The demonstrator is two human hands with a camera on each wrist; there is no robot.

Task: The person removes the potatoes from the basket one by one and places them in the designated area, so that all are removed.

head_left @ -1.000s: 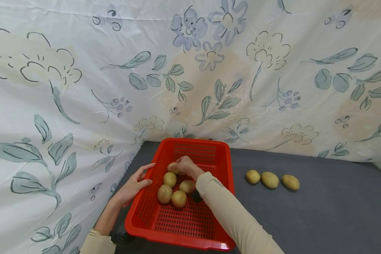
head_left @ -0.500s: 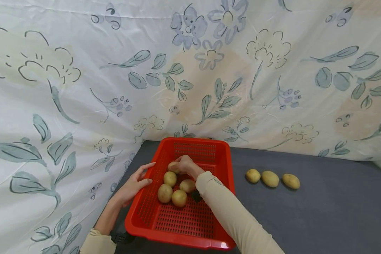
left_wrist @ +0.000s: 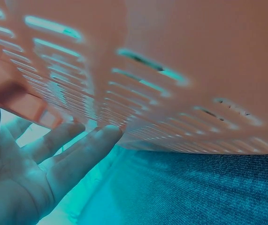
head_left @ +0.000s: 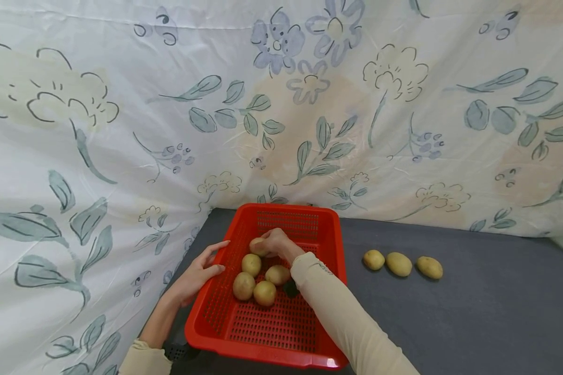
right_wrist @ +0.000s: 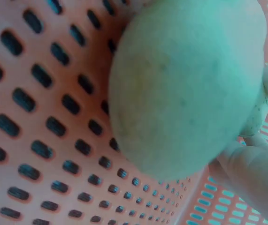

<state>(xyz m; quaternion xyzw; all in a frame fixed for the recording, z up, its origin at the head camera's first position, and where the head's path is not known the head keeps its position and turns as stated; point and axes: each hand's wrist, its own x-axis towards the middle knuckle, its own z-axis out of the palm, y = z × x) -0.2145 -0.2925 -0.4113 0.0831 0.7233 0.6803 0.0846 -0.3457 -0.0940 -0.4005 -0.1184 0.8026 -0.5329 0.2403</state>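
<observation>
A red perforated plastic basket [head_left: 262, 354] holds several potatoes, bunched toward its left side. Inside it, my right hand [head_left: 278, 245] pinches the farthest potato [head_left: 258, 247] near the left wall. Three more, including a round potato [head_left: 251, 265], lie below and left of that hand, and another potato [head_left: 278, 275] lies beside the wrist. In the right wrist view, one large potato [right_wrist: 185, 93] fills the middle and partly hides the fingers and the held potato [right_wrist: 257, 118]. My left hand [head_left: 194, 276] rests at the basket's left rim; its straight fingers [left_wrist: 84, 157] touch the slotted outer side.
Three potatoes lie in a row on the dark grey tabletop [head_left: 474, 317] right of the basket, the middle potato [head_left: 399, 264] among them. A floral cloth [head_left: 309, 130] hangs behind and along the left. The basket walls rise around the right hand.
The right hand and the potato it pinches have shifted very slightly to the right. The left hand, the basket and the potatoes on the table stay in place.
</observation>
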